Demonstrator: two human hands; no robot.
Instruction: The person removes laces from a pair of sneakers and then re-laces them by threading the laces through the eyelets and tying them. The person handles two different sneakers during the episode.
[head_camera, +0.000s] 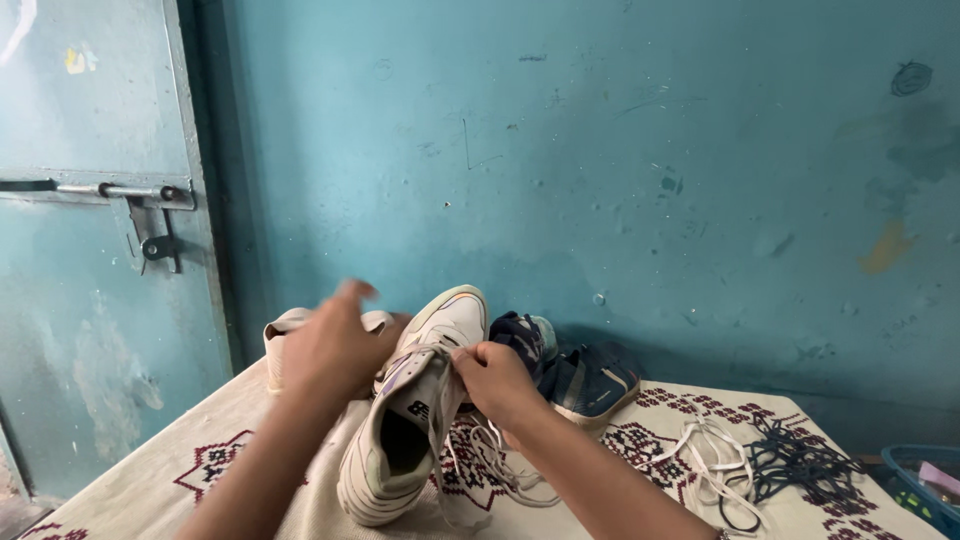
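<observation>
A white sneaker (400, 440) rests tilted on the patterned cloth, toe raised toward the wall. My right hand (497, 382) pinches its white lace (500, 465) at the upper eyelets, and the loose lace trails down over the cloth. My left hand (335, 345) hovers blurred over the left side of the shoe's toe, fingers apart; I cannot tell whether it touches the shoe. A second white sneaker (285, 335) lies behind that hand, mostly hidden.
A pair of dark blue sneakers (575, 375) sits against the teal wall. Loose white laces (705, 450) and dark laces (795, 460) lie on the cloth-covered table (150, 470) at right. A blue basket (925, 480) is at far right. A bolted metal door (100, 250) stands left.
</observation>
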